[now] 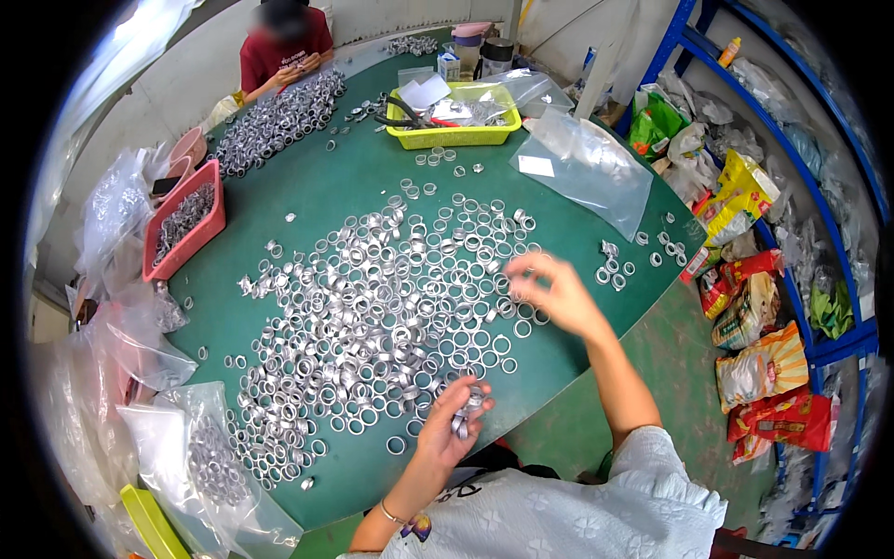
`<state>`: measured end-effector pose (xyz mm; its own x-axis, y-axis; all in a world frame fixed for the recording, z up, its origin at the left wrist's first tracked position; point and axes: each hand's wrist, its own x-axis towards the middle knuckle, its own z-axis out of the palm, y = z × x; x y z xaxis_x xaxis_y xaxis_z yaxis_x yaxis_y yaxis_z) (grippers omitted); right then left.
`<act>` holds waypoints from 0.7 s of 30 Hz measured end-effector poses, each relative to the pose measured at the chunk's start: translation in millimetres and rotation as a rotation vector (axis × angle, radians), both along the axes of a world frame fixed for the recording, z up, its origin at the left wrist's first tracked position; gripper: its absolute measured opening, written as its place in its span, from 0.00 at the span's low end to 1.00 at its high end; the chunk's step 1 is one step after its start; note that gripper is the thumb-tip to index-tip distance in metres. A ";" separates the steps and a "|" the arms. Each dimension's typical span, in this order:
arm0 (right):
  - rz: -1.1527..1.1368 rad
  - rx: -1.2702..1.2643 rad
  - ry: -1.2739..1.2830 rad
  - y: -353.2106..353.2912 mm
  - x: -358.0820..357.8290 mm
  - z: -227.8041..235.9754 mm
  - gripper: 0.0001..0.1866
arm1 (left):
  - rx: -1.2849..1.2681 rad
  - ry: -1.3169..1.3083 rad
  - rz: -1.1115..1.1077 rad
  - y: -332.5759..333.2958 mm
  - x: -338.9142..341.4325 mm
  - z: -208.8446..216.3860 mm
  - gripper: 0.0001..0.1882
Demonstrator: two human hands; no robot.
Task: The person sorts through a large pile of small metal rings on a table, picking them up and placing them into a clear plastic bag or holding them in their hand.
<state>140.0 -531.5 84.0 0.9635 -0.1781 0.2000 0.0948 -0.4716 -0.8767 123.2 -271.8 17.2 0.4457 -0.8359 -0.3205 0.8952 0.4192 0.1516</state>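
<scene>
A wide spread of silvery metal rings [372,298] covers the middle of the green table, heaped in places and in one layer toward the right. Close to the near table edge, my left hand [445,430] is closed around a few metal rings [472,401], held in the fingers and palm. At the right border of the spread, my right hand [562,296] hovers over or touches the outer rings. Its fingers are bent and apart, slightly blurred, and I see nothing between them.
A yellow-green basket [456,138] with pliers and small parts stands at the back. On the left are a red basket [189,233] of metal parts and clear bags [177,433]. Another person [284,51] sits behind a far heap [279,121]. Blue shelving [792,121] stands right.
</scene>
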 end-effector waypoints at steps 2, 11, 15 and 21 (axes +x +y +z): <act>-0.285 -0.085 -0.013 -53.8 25.7 -33.3 0.20 | 0.109 0.007 -0.042 -2.5 -2.7 3.2 0.09; -0.154 -0.346 0.099 -30.2 35.3 -68.4 0.27 | 0.134 0.001 -0.048 -1.6 -6.5 -4.0 0.05; -0.010 -0.316 -0.013 -17.7 -2.2 -50.6 0.21 | 0.188 -0.022 -0.056 -3.3 -7.9 -3.1 0.06; -0.259 0.360 0.000 -35.4 -16.9 -59.0 0.14 | 0.085 -0.033 -0.085 -6.5 -10.5 -3.1 0.05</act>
<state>123.1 -566.8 25.0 0.8778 -0.4722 0.0805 0.0133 -0.1441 -0.9895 112.7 -278.3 14.1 0.3861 -0.8414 -0.3782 0.9208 0.3267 0.2131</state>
